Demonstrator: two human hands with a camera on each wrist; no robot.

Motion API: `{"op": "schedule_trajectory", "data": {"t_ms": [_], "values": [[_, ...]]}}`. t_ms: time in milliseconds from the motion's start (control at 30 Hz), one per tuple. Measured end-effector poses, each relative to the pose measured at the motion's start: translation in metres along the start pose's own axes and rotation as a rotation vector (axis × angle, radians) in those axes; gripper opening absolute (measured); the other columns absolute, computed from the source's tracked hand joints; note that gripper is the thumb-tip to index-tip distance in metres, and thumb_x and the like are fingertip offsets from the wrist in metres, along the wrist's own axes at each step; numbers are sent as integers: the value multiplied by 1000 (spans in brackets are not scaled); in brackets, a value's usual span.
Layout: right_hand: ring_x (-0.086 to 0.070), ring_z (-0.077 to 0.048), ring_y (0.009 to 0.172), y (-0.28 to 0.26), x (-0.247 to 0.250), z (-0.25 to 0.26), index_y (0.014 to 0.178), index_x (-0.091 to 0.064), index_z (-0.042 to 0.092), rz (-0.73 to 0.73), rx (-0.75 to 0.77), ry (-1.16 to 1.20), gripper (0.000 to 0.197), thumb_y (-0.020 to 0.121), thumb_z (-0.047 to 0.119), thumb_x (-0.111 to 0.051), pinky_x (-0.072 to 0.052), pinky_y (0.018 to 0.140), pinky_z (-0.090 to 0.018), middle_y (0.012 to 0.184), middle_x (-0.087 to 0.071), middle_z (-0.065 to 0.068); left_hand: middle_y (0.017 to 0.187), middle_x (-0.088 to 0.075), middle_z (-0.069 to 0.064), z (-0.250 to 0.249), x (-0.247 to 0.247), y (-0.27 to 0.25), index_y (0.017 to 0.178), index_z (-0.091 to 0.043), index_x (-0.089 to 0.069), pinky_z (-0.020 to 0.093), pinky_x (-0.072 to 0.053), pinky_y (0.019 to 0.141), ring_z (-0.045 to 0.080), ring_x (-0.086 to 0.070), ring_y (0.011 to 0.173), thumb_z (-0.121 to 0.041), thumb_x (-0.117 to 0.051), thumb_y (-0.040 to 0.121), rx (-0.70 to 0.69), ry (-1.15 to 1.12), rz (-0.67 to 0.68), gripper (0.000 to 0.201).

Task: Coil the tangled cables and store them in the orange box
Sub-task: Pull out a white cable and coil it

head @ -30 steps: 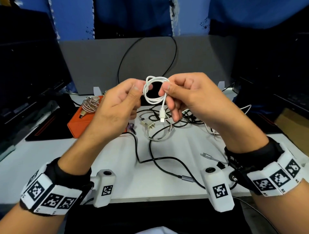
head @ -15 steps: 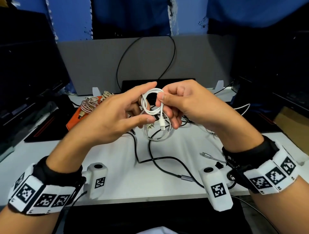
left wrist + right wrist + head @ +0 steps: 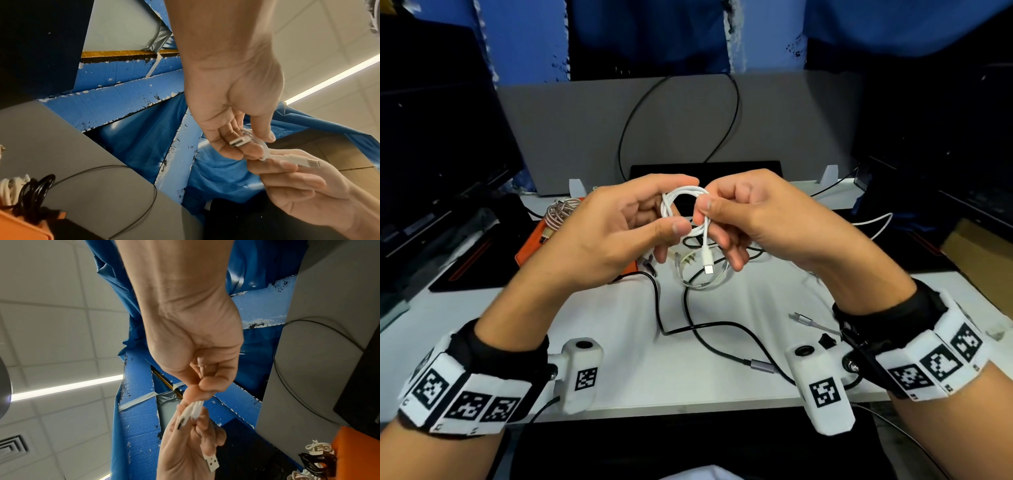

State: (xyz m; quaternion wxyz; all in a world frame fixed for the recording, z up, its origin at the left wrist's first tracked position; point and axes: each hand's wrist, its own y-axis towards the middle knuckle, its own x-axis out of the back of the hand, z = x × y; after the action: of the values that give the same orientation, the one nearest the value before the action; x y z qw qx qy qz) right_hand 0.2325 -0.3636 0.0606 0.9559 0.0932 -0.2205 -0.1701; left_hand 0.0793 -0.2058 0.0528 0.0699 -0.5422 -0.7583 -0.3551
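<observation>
A white worktop [image 3: 592, 329] backed by a grey partition panel [image 3: 571, 130] — blue foam boards [image 3: 530, 37] and blue plastic sheeting [image 3: 230, 175] behind; overhead, a tiled ceiling [image 3: 51, 331] with a strip light [image 3: 68, 387].

Bright, even overhead light comes from a ceiling light strip [image 3: 333, 78], seen glaring in both wrist views. The white table [image 3: 619, 342] is clearly lit with soft shadows, while the monitors beside it sink into darkness (edges bow strongly). The blue backdrop above the table looks smeared.
</observation>
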Motion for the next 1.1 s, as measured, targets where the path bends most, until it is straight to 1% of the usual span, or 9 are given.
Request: {"op": "schedule_trajectory", "data": {"t_ms": [200,267,400,500,600,700,800,933,1100], "values": [[-57,-21,48,2,-4,0,98,-64,-4,-29,2,-7,35,105,29,-58,-45,51,-30,65,-62,-5,86,-72,-4,-2,4,0,132,-21,-61,29,-56,65,21,-66,63,-22,-69,90,-5,56,-71,42],[-59,-22,50,1,-3,0,91,-62,-5,-3,-12,-72,40,101,34,-65,-45,52,-30,66,-65,-6,87,-73,-9,-3,5,0,132,-21,-61,24,-55,65,21,-67,62,-24,-69,90,12,88,-88,43],[-59,-19,51,-1,3,-1,82,-65,0,27,-59,-177,30,98,25,-70,-44,54,-29,64,-67,-5,83,-72,-13,-3,6,-1,132,-22,-62,17,-52,65,19,-69,63,-28,-69,88,39,160,-96,45],[-63,-17,53,-2,10,1,83,-67,4,-50,-38,-232,24,100,21,-68,-46,55,-30,65,-69,-3,81,-72,-15,-6,6,-1,131,-22,-63,14,-50,63,14,-68,61,-26,-69,89,45,151,-97,43],[-68,-20,59,2,13,1,88,-69,8,-209,45,-233,18,102,18,-65,-51,57,-33,70,-71,-4,83,-72,-6,-9,4,-1,127,-21,-64,18,-52,60,12,-66,60,-18,-68,89,24,41,-94,38],[-66,-20,59,6,8,-2,92,-68,5,-288,139,-58,17,105,12,-60,-53,56,-31,72,-69,-6,84,-72,4,-12,1,0,123,-21,-65,25,-55,58,12,-64,60,-13,-67,89,-13,-51,-83,35],[-63,-18,58,8,1,-3,91,-67,5,-239,157,165,20,107,10,-54,-52,56,-26,70,-67,-6,86,-71,3,-12,0,0,124,-19,-65,25,-55,58,10,-64,63,-10,-66,90,-41,-82,-83,35],[-59,-12,57,9,-5,-5,86,-64,9,-137,66,378,26,108,15,-50,-47,54,-21,67,-65,0,88,-72,-3,-11,0,-1,126,-19,-63,20,-52,59,8,-65,64,-10,-66,90,-60,-70,-91,38],[-56,-11,66,11,-15,-9,98,-70,11,-18,-61,595,27,109,23,-48,-46,57,-22,82,-65,-1,91,-73,-9,-11,3,-2,129,-27,-62,18,-51,60,17,-66,63,-19,-68,92,-91,69,-124,38]]}}
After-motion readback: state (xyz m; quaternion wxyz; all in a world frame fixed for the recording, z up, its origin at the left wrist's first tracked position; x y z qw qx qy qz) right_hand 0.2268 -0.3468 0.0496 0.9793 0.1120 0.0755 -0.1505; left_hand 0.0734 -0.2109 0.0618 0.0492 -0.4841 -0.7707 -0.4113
